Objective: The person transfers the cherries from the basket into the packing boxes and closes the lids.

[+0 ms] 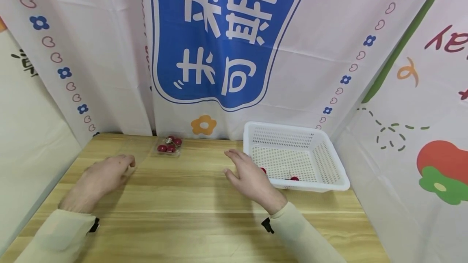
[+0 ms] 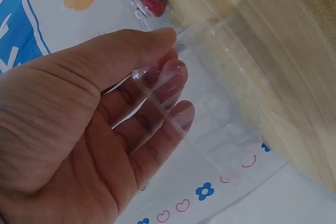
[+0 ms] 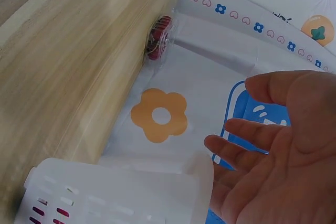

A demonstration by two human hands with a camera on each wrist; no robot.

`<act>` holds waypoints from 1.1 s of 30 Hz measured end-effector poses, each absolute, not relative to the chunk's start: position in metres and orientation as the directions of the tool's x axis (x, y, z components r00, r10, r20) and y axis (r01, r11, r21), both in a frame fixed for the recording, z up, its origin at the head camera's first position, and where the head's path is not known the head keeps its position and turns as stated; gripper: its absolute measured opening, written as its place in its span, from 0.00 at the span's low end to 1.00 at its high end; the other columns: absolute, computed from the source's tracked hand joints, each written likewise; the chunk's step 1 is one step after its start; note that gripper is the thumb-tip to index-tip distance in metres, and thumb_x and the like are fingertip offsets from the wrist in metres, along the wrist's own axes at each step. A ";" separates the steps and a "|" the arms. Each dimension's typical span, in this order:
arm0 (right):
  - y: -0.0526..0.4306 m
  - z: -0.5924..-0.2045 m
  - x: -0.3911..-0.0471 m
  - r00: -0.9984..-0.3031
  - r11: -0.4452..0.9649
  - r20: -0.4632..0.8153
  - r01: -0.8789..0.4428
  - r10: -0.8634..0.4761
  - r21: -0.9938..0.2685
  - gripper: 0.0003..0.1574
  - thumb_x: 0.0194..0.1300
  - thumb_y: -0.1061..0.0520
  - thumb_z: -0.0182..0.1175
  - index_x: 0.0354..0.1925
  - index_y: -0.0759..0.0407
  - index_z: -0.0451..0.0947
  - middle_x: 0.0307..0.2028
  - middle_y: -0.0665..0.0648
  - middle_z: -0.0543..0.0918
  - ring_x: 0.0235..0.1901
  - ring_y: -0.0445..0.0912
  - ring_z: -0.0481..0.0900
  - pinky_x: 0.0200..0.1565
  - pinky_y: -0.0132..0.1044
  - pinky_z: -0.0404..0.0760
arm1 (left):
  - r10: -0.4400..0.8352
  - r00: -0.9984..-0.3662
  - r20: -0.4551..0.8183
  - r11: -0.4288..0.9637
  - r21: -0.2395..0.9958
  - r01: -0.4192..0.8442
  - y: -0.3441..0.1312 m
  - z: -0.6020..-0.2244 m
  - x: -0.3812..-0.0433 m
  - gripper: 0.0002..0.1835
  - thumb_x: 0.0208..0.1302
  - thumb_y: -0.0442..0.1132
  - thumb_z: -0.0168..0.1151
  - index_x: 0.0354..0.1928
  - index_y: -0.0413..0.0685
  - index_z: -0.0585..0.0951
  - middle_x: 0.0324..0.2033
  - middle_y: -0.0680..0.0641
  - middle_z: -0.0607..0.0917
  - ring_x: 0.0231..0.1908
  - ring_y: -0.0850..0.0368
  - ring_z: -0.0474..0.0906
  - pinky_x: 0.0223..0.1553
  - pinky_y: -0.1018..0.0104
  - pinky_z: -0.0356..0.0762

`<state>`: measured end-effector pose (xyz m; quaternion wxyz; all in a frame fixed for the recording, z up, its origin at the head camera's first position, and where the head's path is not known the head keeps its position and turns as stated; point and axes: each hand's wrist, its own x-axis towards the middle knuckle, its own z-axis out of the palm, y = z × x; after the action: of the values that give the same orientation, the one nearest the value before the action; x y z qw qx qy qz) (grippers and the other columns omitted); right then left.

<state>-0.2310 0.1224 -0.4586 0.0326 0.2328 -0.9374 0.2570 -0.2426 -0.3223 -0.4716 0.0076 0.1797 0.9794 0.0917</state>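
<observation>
While left fingers [image 2: 155, 150] show through clear lid [image 2: 226, 114] | cherry box [image 1: 170, 145] lies rightward

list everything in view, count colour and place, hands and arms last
basket: one, white, right of the table
red fruits in the basket: at least two, red, near side
clear box: one, transparent, far edge, left of centre
red fruits in the box: about four, red
clear plastic piece: one, transparent, at the left hand
table: one, light wood, below everything
printed cloth: count unclear, mostly white, behind and around the table
left hand: one, bare, left
right hand: one, bare, by the basket's left side
sleeves: two, cream, forearms
</observation>
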 end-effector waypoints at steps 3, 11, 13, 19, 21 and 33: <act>0.125 -0.460 -0.231 -0.895 0.766 0.184 -0.444 -0.407 -0.465 0.37 0.88 0.51 0.66 0.86 0.61 0.74 0.85 0.65 0.78 0.84 0.63 0.78 0.85 0.62 0.81 | 0.360 -0.932 0.039 0.917 0.167 0.361 -0.322 -0.471 -0.242 0.18 0.63 0.21 0.77 0.54 0.36 0.86 0.45 0.35 0.94 0.39 0.42 0.91 0.38 0.44 0.94; 0.130 -0.461 -0.230 -0.903 0.776 0.183 -0.427 -0.388 -0.464 0.37 0.88 0.51 0.66 0.85 0.62 0.74 0.85 0.66 0.78 0.85 0.64 0.76 0.87 0.62 0.78 | 0.365 -0.919 0.147 0.916 0.122 0.383 -0.313 -0.467 -0.240 0.17 0.68 0.25 0.78 0.57 0.33 0.87 0.50 0.31 0.94 0.46 0.31 0.94 0.48 0.35 0.97; 0.132 -0.461 -0.231 -0.905 0.777 0.186 -0.424 -0.383 -0.466 0.37 0.88 0.52 0.66 0.85 0.63 0.74 0.85 0.66 0.78 0.85 0.64 0.76 0.88 0.62 0.77 | 0.367 -0.914 0.171 0.915 0.108 0.388 -0.309 -0.464 -0.240 0.17 0.69 0.25 0.79 0.57 0.32 0.87 0.51 0.29 0.93 0.47 0.29 0.94 0.50 0.32 0.97; 0.136 -0.461 -0.232 -0.907 0.785 0.192 -0.420 -0.375 -0.455 0.37 0.88 0.52 0.66 0.86 0.63 0.74 0.85 0.65 0.77 0.85 0.64 0.76 0.88 0.62 0.77 | 0.362 -0.908 0.209 0.920 0.074 0.384 -0.297 -0.453 -0.237 0.20 0.70 0.28 0.80 0.61 0.31 0.87 0.54 0.28 0.93 0.50 0.27 0.93 0.52 0.31 0.96; 0.138 -0.461 -0.232 -0.909 0.789 0.192 -0.416 -0.369 -0.452 0.38 0.88 0.51 0.66 0.86 0.62 0.74 0.85 0.65 0.77 0.85 0.64 0.76 0.88 0.62 0.76 | 0.359 -0.909 0.214 0.922 0.069 0.380 -0.293 -0.450 -0.236 0.22 0.70 0.28 0.80 0.63 0.31 0.86 0.56 0.27 0.93 0.52 0.26 0.93 0.54 0.31 0.96; 0.145 -0.462 -0.235 -0.911 0.788 0.208 -0.413 -0.357 -0.457 0.37 0.88 0.51 0.66 0.85 0.63 0.75 0.85 0.65 0.78 0.85 0.63 0.77 0.87 0.61 0.78 | 0.404 -0.869 0.286 0.898 0.054 0.436 -0.256 -0.447 -0.227 0.24 0.70 0.29 0.81 0.65 0.31 0.86 0.59 0.28 0.93 0.55 0.27 0.93 0.57 0.29 0.95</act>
<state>-0.2348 0.1455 -0.4618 0.0553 0.2041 -0.9438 0.2540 -0.2271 -0.2563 -0.4472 -0.1350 0.2177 0.9649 0.0585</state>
